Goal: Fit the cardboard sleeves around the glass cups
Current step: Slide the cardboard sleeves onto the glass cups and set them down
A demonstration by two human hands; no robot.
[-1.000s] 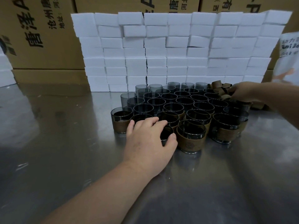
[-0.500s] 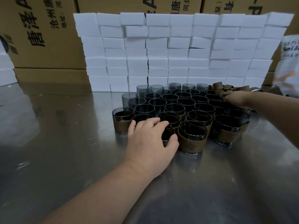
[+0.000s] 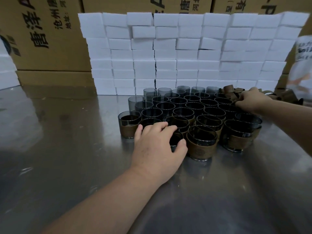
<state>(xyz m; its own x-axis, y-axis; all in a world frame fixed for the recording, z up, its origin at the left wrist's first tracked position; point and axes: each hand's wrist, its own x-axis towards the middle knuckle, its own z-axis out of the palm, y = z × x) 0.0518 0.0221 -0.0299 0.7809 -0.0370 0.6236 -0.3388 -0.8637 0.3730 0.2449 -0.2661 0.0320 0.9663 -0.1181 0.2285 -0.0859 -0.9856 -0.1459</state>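
While the left hand (image 3: 158, 146) curls round a glass cup (image 3: 175, 141) at the cluster's near edge, the right hand (image 3: 251, 102) pinches the cardboard sleeves (image 3: 230, 91) heaped under its fingers. Sleeved cups (image 3: 201, 146) stand just right of the left hand.

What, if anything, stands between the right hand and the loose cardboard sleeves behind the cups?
Nothing visible does. The right hand is on the pile of loose sleeves at the back right of the cups, its fingers among them; whether it grips one is unclear. The left hand holds a front cup.
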